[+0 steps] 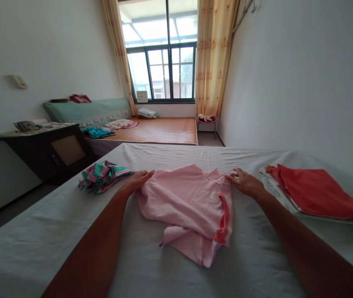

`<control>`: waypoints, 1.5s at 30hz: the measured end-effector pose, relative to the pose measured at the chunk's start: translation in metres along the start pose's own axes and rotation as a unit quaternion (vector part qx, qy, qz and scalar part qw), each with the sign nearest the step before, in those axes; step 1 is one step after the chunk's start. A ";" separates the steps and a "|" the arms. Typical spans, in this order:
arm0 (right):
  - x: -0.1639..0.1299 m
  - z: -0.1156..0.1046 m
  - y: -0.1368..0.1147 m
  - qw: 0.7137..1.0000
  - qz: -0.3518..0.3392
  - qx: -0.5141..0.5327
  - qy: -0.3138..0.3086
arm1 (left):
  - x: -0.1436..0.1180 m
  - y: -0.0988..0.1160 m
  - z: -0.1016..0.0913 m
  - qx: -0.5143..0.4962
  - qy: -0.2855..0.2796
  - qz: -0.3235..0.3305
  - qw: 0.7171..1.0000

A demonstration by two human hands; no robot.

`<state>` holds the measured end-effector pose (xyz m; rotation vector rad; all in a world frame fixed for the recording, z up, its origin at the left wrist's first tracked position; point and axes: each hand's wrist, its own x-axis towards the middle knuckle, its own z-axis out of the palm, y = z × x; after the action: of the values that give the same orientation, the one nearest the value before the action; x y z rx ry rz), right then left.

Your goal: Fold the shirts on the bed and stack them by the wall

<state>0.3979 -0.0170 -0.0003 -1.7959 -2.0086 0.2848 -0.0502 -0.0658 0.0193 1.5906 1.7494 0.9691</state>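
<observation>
Laundry spread across the pale grey bed sheet [40, 231], and we've got both hands flat on the crumpled light pink cotton top [189, 203] in the middle of the frame. Our left hand [137, 180] rests open on its left shoulder edge, fingers loosely together, pressing rather than pinching. Our right hand [245, 182] sits open on the right edge, fingertips just touching the fabric near the coral-trimmed sleeve. Neither hand grips anything.

Over at the left of the frame sits a bunched teal-and-pink striped garment [102, 177], close to our left hand but apart from the top. At the right lies a flat folded red-orange cloth [316, 192] on a white one.

Honestly, the lower hem looks tucked under and wrinkled, so we reckon the trick is to sweep both palms outward and down evenly, keeping the shoulders level, and flatten that bottom bit out too.
</observation>
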 end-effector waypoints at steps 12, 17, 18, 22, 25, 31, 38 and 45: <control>0.054 -0.018 -0.016 0.968 -0.042 0.193 0.152 | 0.002 0.017 0.015 -0.337 0.048 0.050 0.939; 0.072 -0.040 -0.026 0.965 -0.114 0.162 0.171 | 0.009 0.000 0.010 -0.356 0.095 -0.012 0.929; 0.065 -0.042 -0.029 0.971 -0.134 0.152 0.125 | 0.008 -0.003 0.007 -0.330 0.085 -0.020 0.940; 0.008 -0.045 -0.045 0.942 -0.242 0.151 -0.180 | -0.001 -0.005 -0.004 -0.167 -0.012 -0.053 0.984; -0.039 -0.042 -0.057 0.876 -0.319 0.099 -0.349 | -0.009 0.004 -0.008 -0.088 -0.114 -0.008 0.989; -0.064 -0.019 -0.057 0.891 -0.380 0.056 -0.243 | -0.016 0.016 0.000 -0.078 -0.195 0.074 0.975; -0.058 -0.058 -0.041 0.833 -0.284 0.134 -0.455 | -0.023 0.018 -0.019 -0.113 -0.219 0.022 0.969; -0.028 -0.039 -0.013 0.973 -0.119 0.098 -0.171 | -0.002 0.006 -0.018 0.017 -0.103 0.014 0.994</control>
<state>0.4055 -0.0510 0.0344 -1.4426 -2.3094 0.7307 -0.0610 -0.0697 0.0342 1.6773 1.6128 0.7625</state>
